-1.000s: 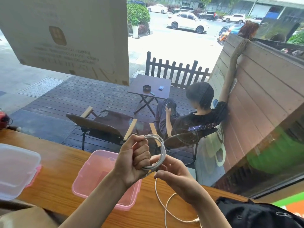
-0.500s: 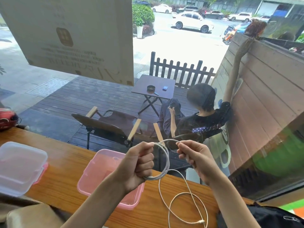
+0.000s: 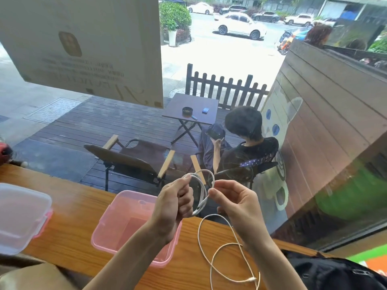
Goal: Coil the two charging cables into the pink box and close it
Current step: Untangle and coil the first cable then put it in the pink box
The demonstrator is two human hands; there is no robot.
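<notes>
Hands: left hand (image 3: 174, 203) grips coiled white charging cable (image 3: 202, 193) | right hand (image 3: 235, 203) pinches same loop | pink box (image 3: 125, 229) open below left grip on tabletop (image 3: 69, 222)

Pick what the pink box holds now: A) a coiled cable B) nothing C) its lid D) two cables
B: the pink box sits open with nothing inside, while the left hand grips the cable coil above the counter.

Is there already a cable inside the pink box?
No, the pink box holds no cable; the white cable is above the counter, gripped by the left hand and pinched by the right hand.
</notes>
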